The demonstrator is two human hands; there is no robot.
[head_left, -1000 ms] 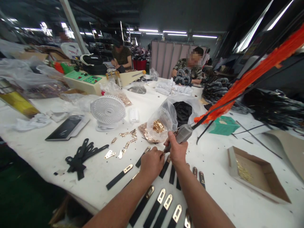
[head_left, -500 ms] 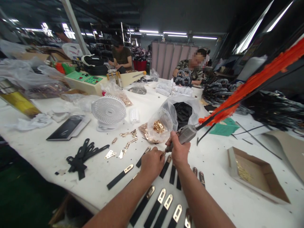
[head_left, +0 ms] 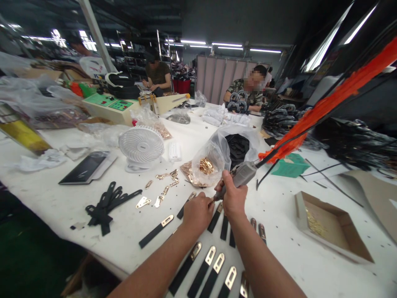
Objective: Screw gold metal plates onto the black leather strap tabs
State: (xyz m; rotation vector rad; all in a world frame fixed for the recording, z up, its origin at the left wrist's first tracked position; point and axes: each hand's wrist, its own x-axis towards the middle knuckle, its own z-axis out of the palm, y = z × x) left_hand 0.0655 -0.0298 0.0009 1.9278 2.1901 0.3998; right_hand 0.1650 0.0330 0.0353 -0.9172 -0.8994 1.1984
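Observation:
My right hand point(head_left: 233, 198) is wrapped round a grey power screwdriver point(head_left: 240, 176) whose tip points down and left at the white table. An orange-sleeved cable point(head_left: 322, 105) runs up from the tool to the right. My left hand point(head_left: 197, 212) is closed, fingers pinched at the tool's tip, pressing down on something I cannot make out. Black straps with gold metal ends point(head_left: 214, 265) lie in a row near my forearms, more lie just beyond the hands. Loose gold fittings point(head_left: 161, 188) are scattered to the left.
A plastic bag of gold fittings point(head_left: 207, 165) stands behind my hands, a small white fan point(head_left: 141, 145) to the left, a pile of black straps point(head_left: 107, 203) further left. A cardboard box of screws point(head_left: 328, 227) sits on the right. Other people work at the table's far side.
The tool and my right hand shifted slightly; the left hand stays pinched at the tip. The view tilted a little.

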